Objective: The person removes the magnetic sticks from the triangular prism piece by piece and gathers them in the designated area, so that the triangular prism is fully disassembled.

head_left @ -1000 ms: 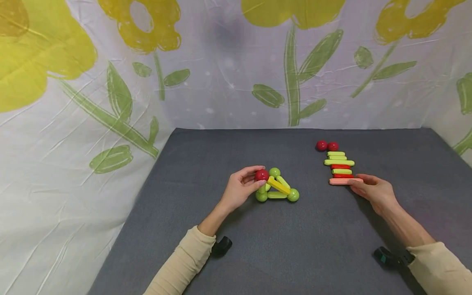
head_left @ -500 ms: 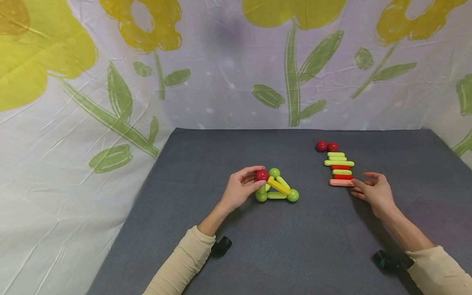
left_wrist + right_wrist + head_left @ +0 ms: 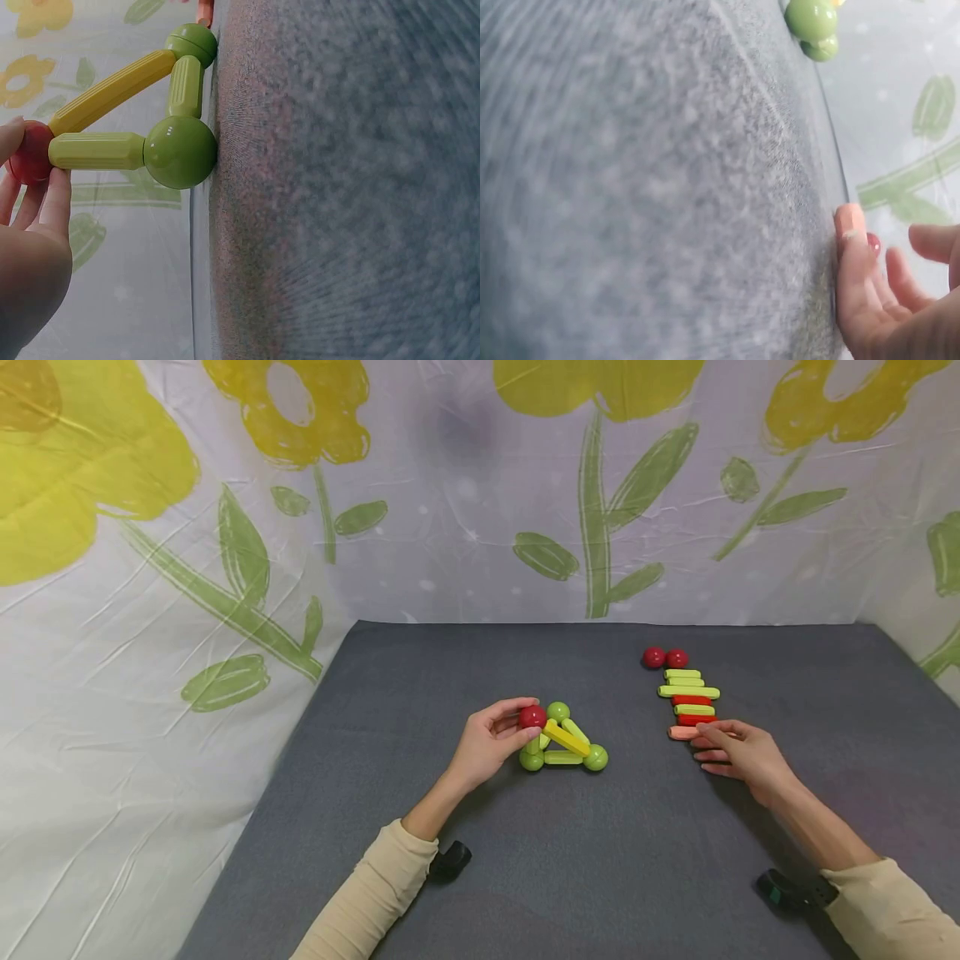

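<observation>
My left hand [image 3: 491,739] pinches a red ball [image 3: 532,717] at the raised corner of a ball-and-rod frame. A slanting yellow rod [image 3: 567,738] runs from that ball down to a green ball [image 3: 596,757] at the right. In the left wrist view, a light-green rod [image 3: 97,151] links the red ball to another green ball [image 3: 180,152] on the table. My right hand [image 3: 750,764] reaches over the salmon-pink rod [image 3: 681,732], the nearest in a row of rods. One finger touches this rod in the right wrist view, while the other fingers stand apart from it.
Beyond the pink rod lie several light-green and red rods, including a longer light-green rod [image 3: 688,692]. Two loose red balls [image 3: 654,657] sit at the far end of the row. Behind the dark grey table [image 3: 525,860] hangs a flower-printed cloth [image 3: 465,510].
My right hand lets go of the pink rod's right end, draws back slightly, then moves left so its fingers overlap the rod. My left hand and the frame stay still.
</observation>
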Tool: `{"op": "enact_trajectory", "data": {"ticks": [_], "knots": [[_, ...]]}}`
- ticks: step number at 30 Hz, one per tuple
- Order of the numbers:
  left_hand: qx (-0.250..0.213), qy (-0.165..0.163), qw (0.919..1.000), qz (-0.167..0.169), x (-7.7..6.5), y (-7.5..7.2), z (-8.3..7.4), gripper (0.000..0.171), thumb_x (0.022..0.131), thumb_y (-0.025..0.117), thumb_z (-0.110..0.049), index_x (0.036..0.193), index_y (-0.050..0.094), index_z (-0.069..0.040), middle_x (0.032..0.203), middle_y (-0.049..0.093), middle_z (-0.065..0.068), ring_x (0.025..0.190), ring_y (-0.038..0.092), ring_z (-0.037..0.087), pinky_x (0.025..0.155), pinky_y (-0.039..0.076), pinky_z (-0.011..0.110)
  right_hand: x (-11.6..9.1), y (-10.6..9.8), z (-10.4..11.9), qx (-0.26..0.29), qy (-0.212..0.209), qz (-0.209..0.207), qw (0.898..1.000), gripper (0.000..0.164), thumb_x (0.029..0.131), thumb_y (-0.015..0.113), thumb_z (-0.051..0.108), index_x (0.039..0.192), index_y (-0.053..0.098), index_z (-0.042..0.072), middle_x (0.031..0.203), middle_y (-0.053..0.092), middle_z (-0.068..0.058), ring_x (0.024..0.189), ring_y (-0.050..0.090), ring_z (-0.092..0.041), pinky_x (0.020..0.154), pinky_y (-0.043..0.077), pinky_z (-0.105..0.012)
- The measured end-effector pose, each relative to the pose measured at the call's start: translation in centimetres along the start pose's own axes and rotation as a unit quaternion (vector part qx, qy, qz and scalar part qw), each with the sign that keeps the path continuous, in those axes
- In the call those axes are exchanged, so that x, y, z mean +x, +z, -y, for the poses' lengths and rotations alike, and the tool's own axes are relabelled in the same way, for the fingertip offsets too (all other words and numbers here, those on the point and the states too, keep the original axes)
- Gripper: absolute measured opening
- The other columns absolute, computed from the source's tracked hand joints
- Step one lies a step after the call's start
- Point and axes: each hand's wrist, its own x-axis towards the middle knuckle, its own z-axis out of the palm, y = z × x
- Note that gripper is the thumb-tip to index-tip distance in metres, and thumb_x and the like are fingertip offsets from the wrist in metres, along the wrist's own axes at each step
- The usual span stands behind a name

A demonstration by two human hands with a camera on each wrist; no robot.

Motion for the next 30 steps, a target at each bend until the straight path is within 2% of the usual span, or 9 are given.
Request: {"op": "enact_trajectory", "data": {"ticks": [4,8,11,15,19,20,22,25,30], "knots": [[0.003,0.001,1.0000,-0.002,0.0,0.0,-0.1,0.040,0.084,0.070,0.003,0.123,0.059,0.005,0.120,0.060,0.019,0.107,0.060,0.027,0.089,0.050,0.032,0.2,0.3,0.4,0.026,-0.017,0.057,0.998,0.065,0.098,0.052,0.039,0.136,0.033,-0.011,0.104,0.066,0.003,0.086,0.065,-0.009,0.077,0.054,-0.025],[0.007,0.000,1.0000,-0.001,0.0,0.0,-0.1,0.040,0.085,0.070,0.003,0.123,0.059,0.005,0.120,0.061,0.018,0.107,0.060,0.025,0.089,0.050,0.032,0.7,1.1,1.0,0.072,-0.035,0.123,0.989,0.056,0.100,0.052,0.030,0.135,0.034,-0.010,0.107,0.065,-0.002,0.092,0.065,-0.015,0.081,0.054,-0.028],[0.005,-0.002,1.0000,0.000,0.0,0.0,-0.1,0.041,0.085,0.070,0.002,0.123,0.059,0.005,0.120,0.060,0.018,0.107,0.060,0.025,0.090,0.050,0.032,1.1,1.9,1.4,0.082,-0.049,0.166,0.982,0.054,0.100,0.051,0.026,0.137,0.033,-0.010,0.110,0.063,-0.010,0.096,0.065,-0.019,0.083,0.053,-0.030],[0.002,-0.002,1.0000,0.003,0.0,0.0,-0.1,0.041,0.085,0.070,0.002,0.124,0.059,0.005,0.121,0.059,0.020,0.108,0.059,0.029,0.091,0.049,0.033,1.7,2.9,1.9,0.061,-0.072,0.213,0.973,0.056,0.100,0.053,0.019,0.141,0.030,-0.010,0.121,0.056,-0.023,0.106,0.062,-0.026,0.087,0.051,-0.031],[0.001,-0.006,1.0000,0.007,-0.1,0.0,-0.2,0.042,0.085,0.069,0.004,0.125,0.057,0.007,0.123,0.058,0.023,0.109,0.058,0.032,0.092,0.048,0.035,2.4,4.0,2.5,0.035,-0.097,0.239,0.966,0.055,0.097,0.057,0.012,0.140,0.032,-0.010,0.126,0.051,-0.031,0.110,0.058,-0.033,0.090,0.050,-0.034],[0.002,-0.007,0.9999,0.008,-0.1,0.0,-0.6,0.042,0.085,0.068,0.005,0.125,0.056,0.008,0.123,0.057,0.024,0.109,0.058,0.033,0.092,0.048,0.036,2.5,4.3,2.6,0.031,-0.105,0.245,0.963,0.054,0.096,0.058,0.011,0.139,0.033,-0.010,0.127,0.049,-0.032,0.110,0.057,-0.034,0.091,0.049,-0.036],[0.005,-0.007,0.9999,0.009,-0.3,0.1,-1.5,0.041,0.085,0.067,0.007,0.124,0.056,0.011,0.122,0.057,0.025,0.109,0.058,0.034,0.092,0.048,0.037,2.8,4.9,3.1,0.018,-0.121,0.258,0.958,0.053,0.096,0.059,0.010,0.139,0.035,-0.009,0.128,0.048,-0.033,0.111,0.056,-0.036,0.092,0.048,-0.039],[0.009,-0.008,0.9999,0.010,-0.2,0.2,-1.5,0.041,0.085,0.067,0.008,0.124,0.055,0.012,0.122,0.057,0.025,0.109,0.058,0.035,0.092,0.048,0.037,3.1,5.8,3.7,-0.005,-0.147,0.276,0.950,0.054,0.094,0.061,0.009,0.139,0.038,-0.009,0.129,0.048,-0.032,0.113,0.055,-0.035,0.092,0.048,-0.039],[0.008,-0.006,0.9999,0.003,0.0,0.0,-0.2,0.041,0.085,0.069,0.002,0.125,0.057,0.007,0.122,0.058,0.022,0.109,0.059,0.031,0.092,0.048,0.034,3.7,7.5,4.7,-0.025,-0.197,0.310,0.930,0.054,0.091,0.064,0.005,0.136,0.041,-0.011,0.125,0.052,-0.029,0.112,0.057,-0.029,0.088,0.051,-0.032]]}}
